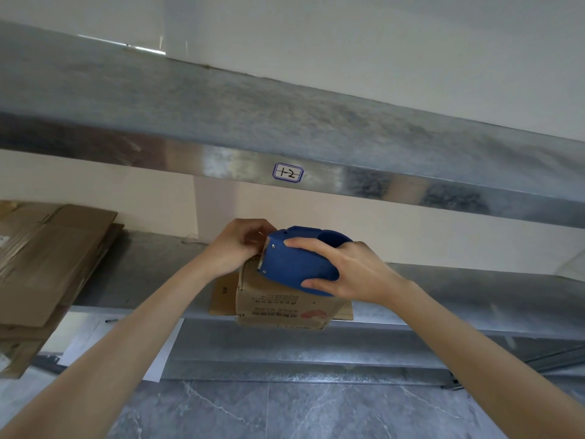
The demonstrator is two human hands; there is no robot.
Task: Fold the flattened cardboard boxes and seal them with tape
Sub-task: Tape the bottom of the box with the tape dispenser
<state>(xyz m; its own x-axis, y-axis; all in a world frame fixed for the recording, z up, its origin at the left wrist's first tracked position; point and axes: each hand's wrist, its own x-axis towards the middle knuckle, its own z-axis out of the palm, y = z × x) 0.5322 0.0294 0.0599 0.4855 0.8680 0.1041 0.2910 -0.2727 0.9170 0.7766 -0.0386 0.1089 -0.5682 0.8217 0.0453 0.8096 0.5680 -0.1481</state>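
A small folded cardboard box (pixel 278 307) with red print stands on the front edge of a metal shelf (pixel 443 289). My right hand (pixel 345 270) grips a blue tape dispenser (pixel 296 264) just above the box, its toothed blade facing left. My left hand (pixel 235 245) is at the blade, fingers pinched at the tape's end; the tape itself is barely visible. A flat piece of cardboard (pixel 221 294) lies under and behind the box.
A stack of flattened cardboard boxes (pixel 47 261) lies on the shelf at the left. An upper metal shelf (pixel 221 122) carries a label reading 1-2 (pixel 288 173). White paper sheets (pixel 95 337) lie below, over a grey marbled floor (pixel 285 410).
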